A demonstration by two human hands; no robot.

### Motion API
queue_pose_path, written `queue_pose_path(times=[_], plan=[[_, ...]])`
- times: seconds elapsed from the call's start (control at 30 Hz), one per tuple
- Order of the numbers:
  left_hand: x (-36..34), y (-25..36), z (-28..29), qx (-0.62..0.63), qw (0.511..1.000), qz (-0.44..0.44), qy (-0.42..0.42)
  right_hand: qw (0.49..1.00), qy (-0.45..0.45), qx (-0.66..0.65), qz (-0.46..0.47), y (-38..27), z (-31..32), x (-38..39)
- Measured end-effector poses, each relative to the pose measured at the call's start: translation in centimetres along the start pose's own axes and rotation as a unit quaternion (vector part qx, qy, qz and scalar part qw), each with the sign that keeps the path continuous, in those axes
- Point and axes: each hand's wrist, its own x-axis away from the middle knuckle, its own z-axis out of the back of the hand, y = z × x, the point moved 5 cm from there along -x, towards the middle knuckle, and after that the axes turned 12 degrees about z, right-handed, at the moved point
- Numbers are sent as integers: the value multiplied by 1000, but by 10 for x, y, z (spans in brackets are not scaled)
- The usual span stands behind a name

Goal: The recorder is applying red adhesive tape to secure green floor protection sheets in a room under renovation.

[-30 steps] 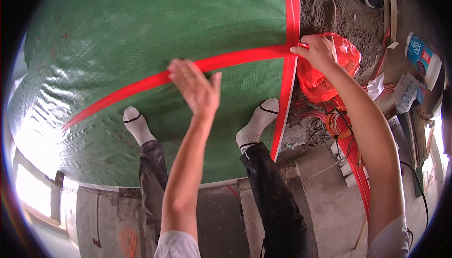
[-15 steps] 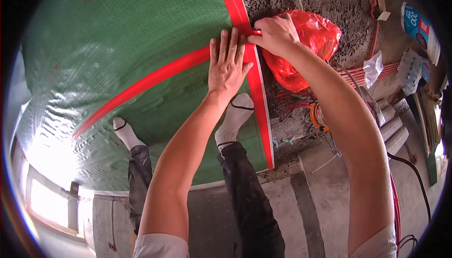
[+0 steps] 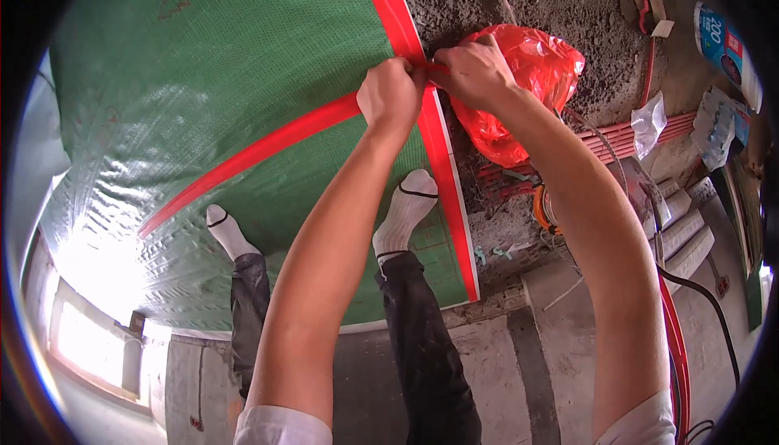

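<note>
A strip of red tape [image 3: 251, 148] runs across the green sheet [image 3: 276, 47]. It meets a second red strip [image 3: 442, 157] laid along the sheet's right edge. Over that meeting point my left hand [image 3: 389, 92] is closed, its fingers curled around the end of the tape. Close on its right, my right hand [image 3: 477, 74] pinches a short twisted piece of the same tape just past the edge. The fingertips of both hands nearly touch, and they partly hide the tape between them. A crumpled red plastic bag [image 3: 552, 64] lies beneath and beside my right hand.
My socked feet [image 3: 406, 206] stand on the sheet. Right of it lie rough dark mortar [image 3: 600, 31], red pipes [image 3: 600, 138], an orange cable coil [image 3: 544, 210], and a black cable [image 3: 714, 295]. A blue bucket [image 3: 720, 43] is at the far right.
My left hand lay flat with fingers spread over the tape; its fingers are now curled closed at the edge. My right hand has shifted slightly down, still holding the tape end.
</note>
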Motion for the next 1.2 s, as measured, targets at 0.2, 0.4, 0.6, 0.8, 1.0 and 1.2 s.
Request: queue_pose_path(times=[0.2, 0.4, 0.6, 0.8, 1.0, 1.2], plan=[[-12, -1, -5, -12, 997, -5, -70, 999, -9, 0, -39, -10, -2, 6], [-10, 5, -7, -79, 996, 5, -49, 996, 77, -3, -50, -21, -11, 10], [-12, 9, -6, -90, 989, 62, -98, 971, 227, 29, -64, -46, -3, 36], [-3, 2, -6, -48, 999, -16, -16, 924, 332, -67, -176, -59, -19, 72], [-5, -6, -7, -5, 995, -70, -72, 928, 331, -35, -169, -39, -29, 71], [-10, 2, -1, -53, 994, -51, -79, 937, 322, -33, -133, -30, -28, 69]])
